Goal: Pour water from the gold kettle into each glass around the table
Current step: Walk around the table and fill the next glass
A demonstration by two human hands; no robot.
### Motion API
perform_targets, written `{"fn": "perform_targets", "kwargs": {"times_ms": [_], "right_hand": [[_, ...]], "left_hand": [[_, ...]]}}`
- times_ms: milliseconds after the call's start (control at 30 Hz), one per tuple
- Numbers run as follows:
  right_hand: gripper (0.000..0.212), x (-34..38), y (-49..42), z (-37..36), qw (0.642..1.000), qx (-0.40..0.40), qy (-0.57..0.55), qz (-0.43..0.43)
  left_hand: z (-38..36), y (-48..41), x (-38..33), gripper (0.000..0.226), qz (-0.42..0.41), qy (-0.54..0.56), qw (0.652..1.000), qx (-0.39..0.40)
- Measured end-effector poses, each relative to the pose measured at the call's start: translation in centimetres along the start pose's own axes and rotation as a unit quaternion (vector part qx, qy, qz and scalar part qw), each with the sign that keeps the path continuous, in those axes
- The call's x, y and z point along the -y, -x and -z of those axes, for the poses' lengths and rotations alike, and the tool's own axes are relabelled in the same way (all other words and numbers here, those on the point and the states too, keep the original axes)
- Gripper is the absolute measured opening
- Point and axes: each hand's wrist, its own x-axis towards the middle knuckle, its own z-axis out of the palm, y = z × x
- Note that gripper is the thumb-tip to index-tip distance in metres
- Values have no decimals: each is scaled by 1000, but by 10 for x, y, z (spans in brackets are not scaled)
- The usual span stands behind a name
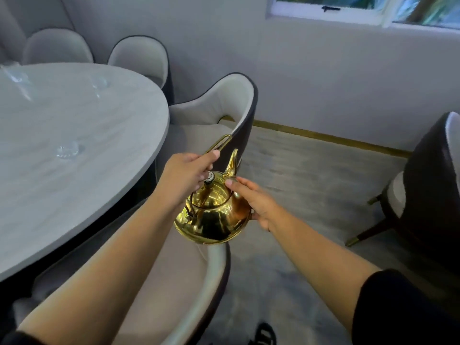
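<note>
We see a large oval table [62, 195] with a pale grey marbled top filling the left of the view. Upholstered chairs ring it: one chair [219, 108] at its right edge with a dark outer shell, a nearer chair [179, 282] below the hands, two pale ones at far left against the wall. A separate dark chair [430, 195] stands well apart at right on the grey carpet [311, 175]. A window [361, 8] sits in the far wall.

The gold kettle [211, 215] is off the table, held in the air above the back of the near chair, to the right of the table edge. Its body is upright or slightly tilted; the spout [232, 163] points far.

The left hand [186, 175] is closed around the kettle's loop handle [220, 143], which rises toward the far side. The right hand [254, 202] lies on the right side of the kettle body, fingers narrow and extended, fingertips touching near the lid [211, 192].

Smallest items: clear glasses on the table, blurred. One glass [67, 149] is nearest the kettle; another glass [99, 83] is farther; one more glass [15, 75] is at far left. We cannot tell their fill.
</note>
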Motion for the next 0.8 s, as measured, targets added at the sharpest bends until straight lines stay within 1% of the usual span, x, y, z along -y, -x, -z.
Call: {"fn": "perform_targets", "kwargs": {"times_ms": [100, 300, 400, 600, 733, 800], "right_hand": [[79, 17, -26, 36, 999, 35, 35, 0], [76, 32, -70, 73, 995, 77, 58, 2], [78, 41, -104, 85, 992, 102, 72, -2], [80, 69, -175, 85, 984, 147, 99, 3], [79, 97, -221, 73, 974, 190, 124, 5], [84, 113, -242, 63, 968, 214, 128, 11]], "left_hand": [[-32, -18, -6, 38, 2, 15, 999, -45], [-71, -53, -8, 36, 14, 27, 996, -81], [-83, -80, -7, 37, 23, 21, 994, -109], [-85, -140, -4, 37, 33, 15, 987, -159], [-71, -177, -6, 36, 50, 48, 979, -193], [-62, -195, -9, 34, 58, 60, 974, -211]]}}
